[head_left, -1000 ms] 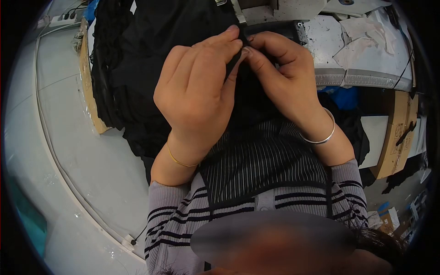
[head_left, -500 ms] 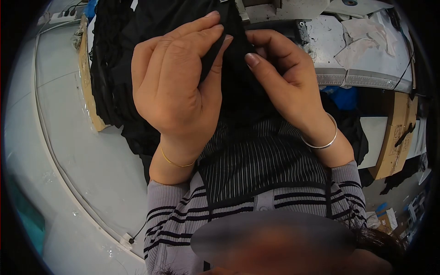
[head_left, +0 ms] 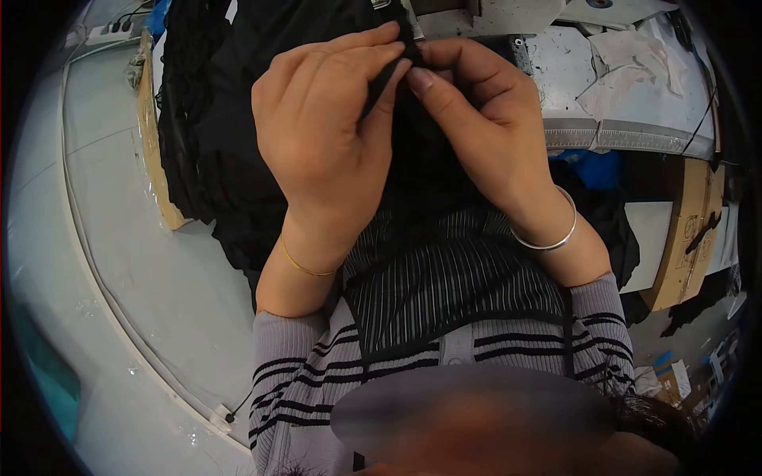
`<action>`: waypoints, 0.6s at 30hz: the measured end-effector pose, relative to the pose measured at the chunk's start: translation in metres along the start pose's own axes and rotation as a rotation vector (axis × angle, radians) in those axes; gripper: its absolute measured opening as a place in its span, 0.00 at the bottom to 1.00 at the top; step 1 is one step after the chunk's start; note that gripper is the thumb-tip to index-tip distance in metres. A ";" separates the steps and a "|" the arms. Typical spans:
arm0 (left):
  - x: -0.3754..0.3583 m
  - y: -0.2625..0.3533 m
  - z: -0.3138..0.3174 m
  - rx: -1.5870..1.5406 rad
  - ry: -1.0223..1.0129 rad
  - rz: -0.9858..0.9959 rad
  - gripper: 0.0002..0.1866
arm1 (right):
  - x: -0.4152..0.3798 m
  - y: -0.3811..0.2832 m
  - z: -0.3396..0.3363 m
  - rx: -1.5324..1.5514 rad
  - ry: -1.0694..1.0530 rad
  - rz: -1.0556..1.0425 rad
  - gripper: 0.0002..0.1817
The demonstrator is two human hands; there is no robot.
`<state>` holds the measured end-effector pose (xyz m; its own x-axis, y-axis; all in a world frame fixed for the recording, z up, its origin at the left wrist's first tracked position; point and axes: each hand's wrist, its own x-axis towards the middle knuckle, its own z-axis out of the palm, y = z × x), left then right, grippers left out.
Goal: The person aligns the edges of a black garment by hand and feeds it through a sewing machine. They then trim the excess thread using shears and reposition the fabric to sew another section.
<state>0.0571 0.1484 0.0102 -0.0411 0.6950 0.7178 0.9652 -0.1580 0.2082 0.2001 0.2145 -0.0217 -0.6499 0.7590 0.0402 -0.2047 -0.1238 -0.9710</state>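
Black fabric [head_left: 238, 151] hangs over the work area and down towards my lap. My left hand [head_left: 329, 119] pinches an edge of it between thumb and fingers, near the top middle of the view. Close beside it, my right hand [head_left: 488, 111] grips the same fabric between thumb and bent forefinger. The fingertips of both hands nearly meet at the cloth edge. Just above them shows a small metal part [head_left: 381, 4], probably of a machine, cut off by the frame's top. The fabric's folds are hard to make out in the dark.
To the right is a white machine bed with a ruler strip [head_left: 635, 135] along its front and pale fabric scraps [head_left: 635, 67] on top. A cardboard box [head_left: 686, 238] stands below it. A power strip [head_left: 111, 32] lies at the far left. Blue material [head_left: 595, 169] shows under the machine.
My left hand has moved right and my right hand slightly left and up, bringing the fingertips closer together at the fabric edge. Both keep hold of the cloth.
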 end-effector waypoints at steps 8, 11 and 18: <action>0.004 0.007 -0.010 0.051 -0.036 0.034 0.12 | -0.003 -0.003 -0.002 0.034 0.022 -0.006 0.12; 0.001 0.009 -0.002 0.119 -0.004 0.046 0.12 | -0.004 0.005 0.002 0.127 0.091 -0.036 0.10; 0.003 0.010 0.004 0.265 0.001 0.063 0.10 | -0.002 0.005 0.001 0.148 0.111 -0.032 0.09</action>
<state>0.0673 0.1514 0.0120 0.0207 0.6888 0.7247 0.9998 -0.0114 -0.0178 0.1993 0.2113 -0.0264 -0.5582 0.8289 0.0363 -0.3345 -0.1847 -0.9241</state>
